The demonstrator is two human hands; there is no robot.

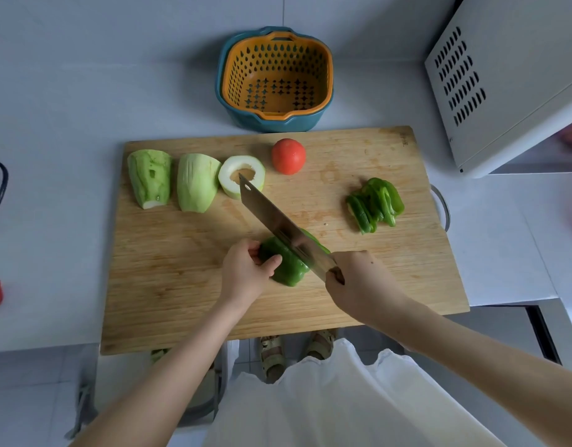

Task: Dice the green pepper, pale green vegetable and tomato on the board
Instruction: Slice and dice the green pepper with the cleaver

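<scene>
While the green pepper piece [286, 267] sits under the blade, close to the middle of the board's near edge, entries run as follows.

1. Board [181, 285]: wooden; carries every task item.
2. Left hand [246, 272]: fingers curled over the left end of the green pepper piece, thumb on its near side, pinning it down.
3. Right hand [355, 280]: wrapped tight round the handle of the cleaver [271, 217]. The blade lies across the pepper, with its tip pointing toward the far left corner.
4. Pepper strips [375, 204]: a heap by the right edge, cut but not yet diced.
5. Pale green vegetable: an end chunk [150, 179] and a middle chunk [197, 182], both peeled, and a hollow ring [242, 175], in a row from the far left corner.
6. Tomato [288, 155]: whole, near the middle of the far edge.
7. Colander [228, 79]: orange in a blue basin, beyond the far edge.

Handling note (judgement): slicing is in hand, and the task is at an early stage.
- Keep the left fingertips tucked back, so that the knuckles meet the flat of the blade.
- Cut straight down in even widths.
- Step the holding hand leftward after each slice.
- Keep the tip clear of the hollow ring.
- Turn the strips crosswise afterwards to make dice.
</scene>
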